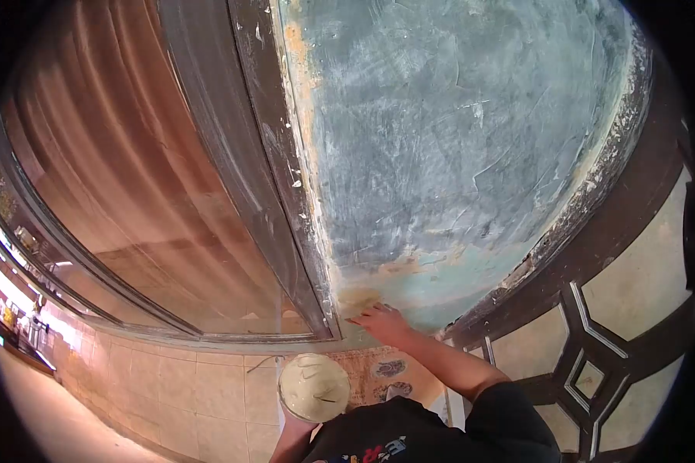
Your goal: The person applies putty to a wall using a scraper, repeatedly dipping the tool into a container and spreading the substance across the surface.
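Note:
My left hand [296,424] grips the near side of a round tub [283,399], with most of its fingers hidden beneath and behind it. Inside the tub is a pale, cream-coloured paste [313,383] with uneven ridges and a thin dark streak on top. My right arm reaches forward, and my right hand [381,319] is at the bottom of the patchy blue-green wall [440,147], near its left corner. Its fingers are bent together; a thin edge shows at their left, too small to name. A damp-looking tan patch [357,297] lies on the wall just above that hand.
Left of the wall stands a dark wooden frame [247,154] with chipped paint, and glass with an orange-brown curtain [123,147] behind it. To the right is a dark panelled door [594,285]. Below are floor tiles [208,382] and a reddish, stained mat or sheet [369,376].

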Demonstrator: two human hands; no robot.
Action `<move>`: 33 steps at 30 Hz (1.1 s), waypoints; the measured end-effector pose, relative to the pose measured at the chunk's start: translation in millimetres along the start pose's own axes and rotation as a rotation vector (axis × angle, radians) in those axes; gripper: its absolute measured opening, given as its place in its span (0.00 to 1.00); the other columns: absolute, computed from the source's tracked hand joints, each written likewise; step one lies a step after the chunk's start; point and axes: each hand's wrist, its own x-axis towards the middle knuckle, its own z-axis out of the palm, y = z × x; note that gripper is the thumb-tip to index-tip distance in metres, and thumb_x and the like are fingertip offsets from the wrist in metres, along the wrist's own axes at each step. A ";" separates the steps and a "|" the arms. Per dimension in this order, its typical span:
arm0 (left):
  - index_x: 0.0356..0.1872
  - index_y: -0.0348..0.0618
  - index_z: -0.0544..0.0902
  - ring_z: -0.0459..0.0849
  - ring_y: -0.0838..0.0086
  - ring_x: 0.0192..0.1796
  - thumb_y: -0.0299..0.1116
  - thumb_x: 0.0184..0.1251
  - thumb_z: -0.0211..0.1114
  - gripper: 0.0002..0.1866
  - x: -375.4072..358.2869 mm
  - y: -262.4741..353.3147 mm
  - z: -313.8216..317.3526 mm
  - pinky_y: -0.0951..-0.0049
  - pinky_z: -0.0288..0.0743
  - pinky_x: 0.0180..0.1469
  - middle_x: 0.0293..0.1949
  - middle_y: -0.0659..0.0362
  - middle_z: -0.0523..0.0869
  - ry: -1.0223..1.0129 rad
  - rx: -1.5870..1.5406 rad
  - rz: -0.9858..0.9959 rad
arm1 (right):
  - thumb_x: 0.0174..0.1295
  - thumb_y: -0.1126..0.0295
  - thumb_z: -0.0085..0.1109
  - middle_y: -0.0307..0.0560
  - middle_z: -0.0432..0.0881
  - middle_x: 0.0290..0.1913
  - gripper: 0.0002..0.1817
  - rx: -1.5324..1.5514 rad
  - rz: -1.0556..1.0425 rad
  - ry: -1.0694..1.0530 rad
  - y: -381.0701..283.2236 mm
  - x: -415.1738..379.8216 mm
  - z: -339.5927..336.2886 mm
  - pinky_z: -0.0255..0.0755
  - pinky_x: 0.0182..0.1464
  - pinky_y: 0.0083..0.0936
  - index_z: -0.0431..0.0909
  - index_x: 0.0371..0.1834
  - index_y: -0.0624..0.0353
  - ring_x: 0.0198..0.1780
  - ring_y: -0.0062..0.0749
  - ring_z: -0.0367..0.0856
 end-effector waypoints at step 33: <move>0.70 0.44 0.63 0.75 0.63 0.65 0.38 0.66 0.64 0.33 -8.0 42.2 28.4 0.57 0.73 0.64 0.65 0.52 0.73 -0.131 0.261 0.266 | 0.62 0.64 0.65 0.54 0.81 0.38 0.14 0.421 0.329 0.332 -20.5 -3.3 -40.1 0.73 0.36 0.28 0.80 0.43 0.62 0.33 0.39 0.80</move>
